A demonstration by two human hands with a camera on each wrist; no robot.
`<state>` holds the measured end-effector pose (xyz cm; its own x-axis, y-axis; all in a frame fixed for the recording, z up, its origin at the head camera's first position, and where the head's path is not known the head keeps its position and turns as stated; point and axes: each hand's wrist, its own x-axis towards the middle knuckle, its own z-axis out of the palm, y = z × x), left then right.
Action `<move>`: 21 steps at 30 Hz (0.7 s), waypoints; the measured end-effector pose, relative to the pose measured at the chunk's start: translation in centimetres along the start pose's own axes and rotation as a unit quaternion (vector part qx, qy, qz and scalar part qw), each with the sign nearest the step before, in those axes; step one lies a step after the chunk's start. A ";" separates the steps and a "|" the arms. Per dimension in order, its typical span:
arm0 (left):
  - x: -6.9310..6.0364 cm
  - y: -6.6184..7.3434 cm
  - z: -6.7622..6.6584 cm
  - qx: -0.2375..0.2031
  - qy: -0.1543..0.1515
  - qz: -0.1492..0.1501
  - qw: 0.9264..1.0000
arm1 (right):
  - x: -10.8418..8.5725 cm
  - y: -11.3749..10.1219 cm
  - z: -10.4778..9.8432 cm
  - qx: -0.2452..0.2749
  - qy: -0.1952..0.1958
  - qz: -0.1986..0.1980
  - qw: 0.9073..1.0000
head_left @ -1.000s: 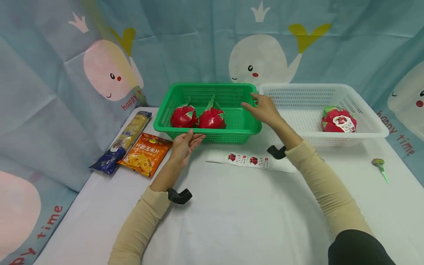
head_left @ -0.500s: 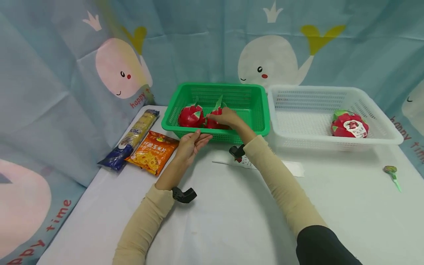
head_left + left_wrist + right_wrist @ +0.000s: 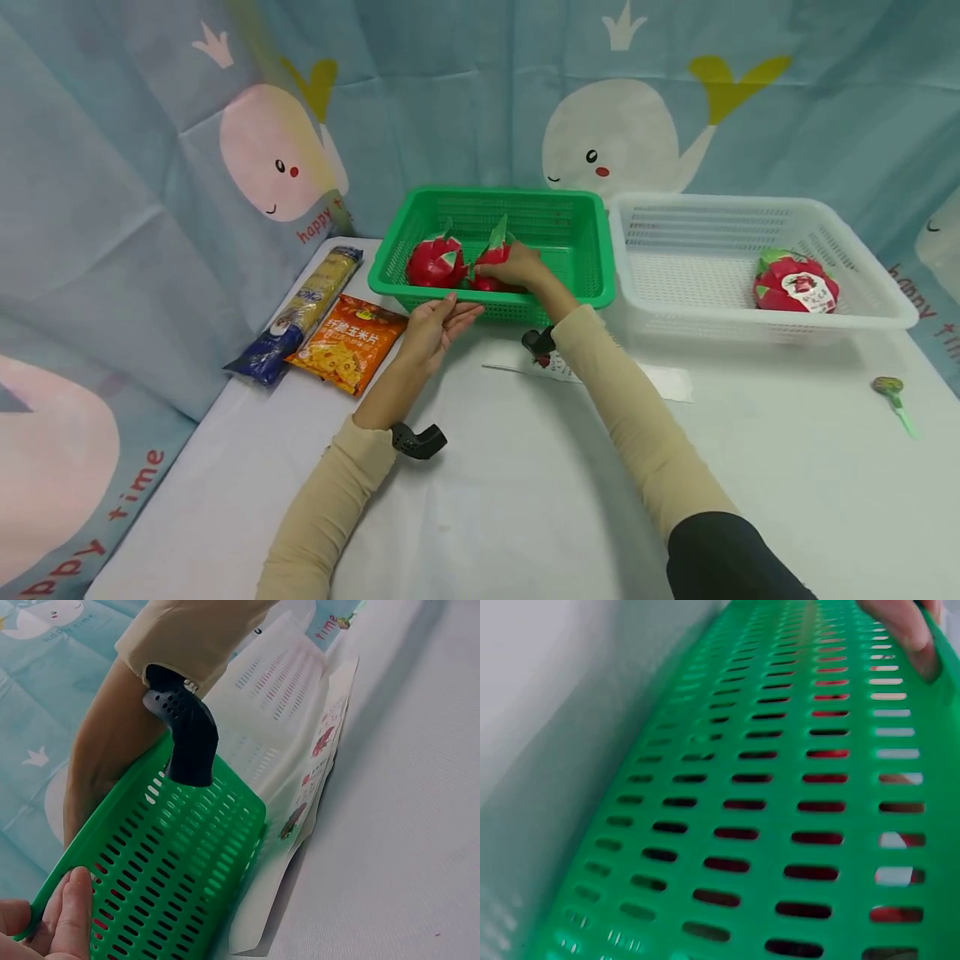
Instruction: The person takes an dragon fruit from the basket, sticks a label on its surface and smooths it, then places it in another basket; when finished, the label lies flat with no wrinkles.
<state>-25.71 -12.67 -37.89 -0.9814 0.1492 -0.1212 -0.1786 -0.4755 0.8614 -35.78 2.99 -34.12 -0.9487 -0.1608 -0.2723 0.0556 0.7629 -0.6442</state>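
Note:
Two red dragon fruits sit in the green basket (image 3: 592, 293), which stands at the back middle of the table. My right hand (image 3: 517, 267) reaches over the front rim and grips the right dragon fruit (image 3: 497, 252), covering part of it. Just left of it lies the other dragon fruit (image 3: 435, 262). With the thumb at the rim and the fingers against the outer wall, my left hand (image 3: 435, 327) holds the basket's front edge. The left wrist view shows those left fingers (image 3: 71, 911) on the slotted wall. In the right wrist view the basket wall hides my right hand.
A white basket (image 3: 757, 321) on the right holds a labelled dragon fruit (image 3: 795, 283). A sticker strip (image 3: 667, 382) lies in front. An orange snack bag (image 3: 348, 343) and a noodle pack (image 3: 303, 312) lie left, a lollipop (image 3: 892, 400) far right. A patterned curtain (image 3: 450, 125) hangs behind.
My right hand has moved left from the green basket's right side into it and taken hold of the right dragon fruit. My left hand stays at the rim. The head view has shifted slightly.

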 end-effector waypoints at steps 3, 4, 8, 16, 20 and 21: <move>0.0 0.1 -0.1 0.004 0.001 0.001 1.000 | -0.1 0.2 -0.2 0.024 0.007 -0.004 1.000; 0.0 0.1 -0.1 0.005 -0.001 0.000 1.000 | -0.1 0.3 -0.2 0.036 0.012 -0.005 0.999; 0.2 0.2 -0.1 0.003 -0.009 -0.006 1.000 | -0.3 0.5 -1.0 0.088 0.058 -0.021 0.994; 0.3 0.5 -0.4 -0.007 -0.016 -0.005 1.000 | -4.2 0.8 -5.4 0.176 0.101 -0.117 0.972; 0.2 0.2 -0.4 -0.006 -0.020 -0.004 1.000 | -8.0 2.7 -7.5 0.188 0.064 -0.158 0.967; 0.2 0.1 -0.4 -0.006 -0.022 -0.003 1.000 | -9.0 3.3 -8.0 0.181 0.051 -0.169 0.968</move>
<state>-25.90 -13.06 -38.03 -0.9763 0.1894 -0.1047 -0.1856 -0.4842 0.8550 -29.52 11.96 -28.11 -0.9562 -0.2869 0.0571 -0.1752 0.4054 -0.8972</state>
